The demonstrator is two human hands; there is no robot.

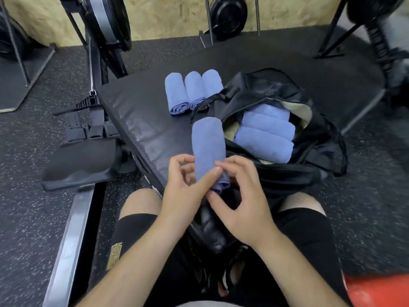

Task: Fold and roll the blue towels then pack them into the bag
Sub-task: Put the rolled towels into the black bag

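A rolled blue towel [208, 147] stands nearly upright above the black padded bench [141, 120], held at its lower end by both hands. My left hand [183, 187] grips it from the left with the thumb across its front. My right hand [241, 196] pinches its lower end from the right. Three rolled blue towels [190, 91] lie side by side on the bench behind. The open black bag [314, 138] sits to the right with three rolled towels [265, 134] packed inside.
Black weight plates [228, 14] and metal rack legs stand by the far wall. A black strap attachment on a chain [90, 120] lies left of the bench on the rubber floor. My knees in black shorts are at the bottom; a red object [376, 291] is at bottom right.
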